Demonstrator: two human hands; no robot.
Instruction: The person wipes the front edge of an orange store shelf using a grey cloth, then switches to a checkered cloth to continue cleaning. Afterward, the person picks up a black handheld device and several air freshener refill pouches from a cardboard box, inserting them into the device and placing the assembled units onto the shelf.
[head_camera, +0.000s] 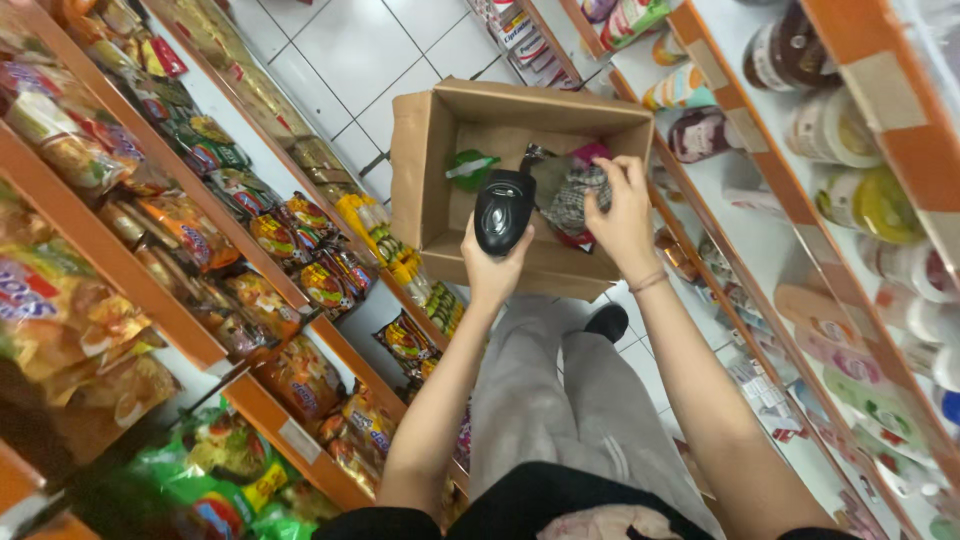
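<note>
My left hand (492, 268) grips a black handheld scanner (502, 211), its head pointing down over an open cardboard box (425, 160) on the floor. Inside the box, my right hand (622, 215) holds a grey checkered packet (574, 196) with pink and red edges. A green item (470, 168) lies at the box's left inner wall. The scanner sits just left of the packet, almost touching it.
Orange-edged shelves run along both sides: snack bags (300, 240) on the left, jars and tubs (850, 160) on the right. White tiled floor (350, 50) lies beyond the box. My grey trousers and a black shoe (606, 322) are below the box.
</note>
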